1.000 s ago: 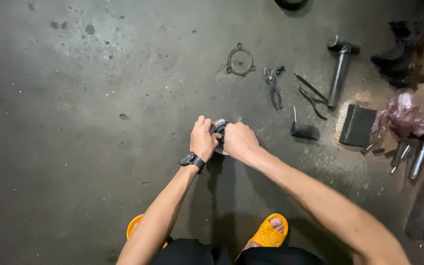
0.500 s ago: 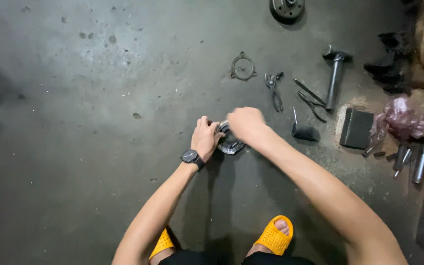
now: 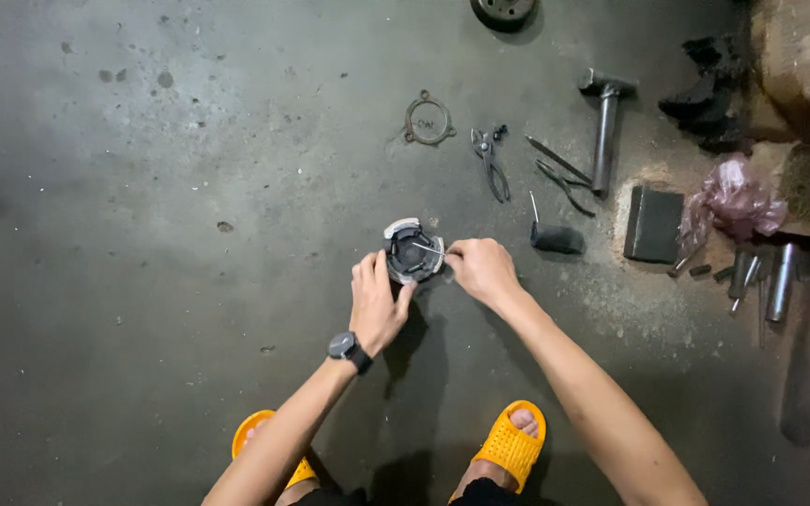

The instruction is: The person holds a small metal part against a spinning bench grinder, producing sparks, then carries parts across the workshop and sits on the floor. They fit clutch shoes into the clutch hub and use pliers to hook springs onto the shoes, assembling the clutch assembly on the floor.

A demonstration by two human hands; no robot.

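Two hands meet at a round metal part (image 3: 413,251) lying mid-floor. Left hand (image 3: 377,305) grips its near rim from below; right hand (image 3: 483,269), just right of it, pinches a thin pin (image 3: 428,248) pointing leftward into its hollow.

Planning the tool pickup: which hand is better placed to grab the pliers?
Likely the right hand: the pliers lie up and right of it, while the left hand steadies the round metal part on the floor.
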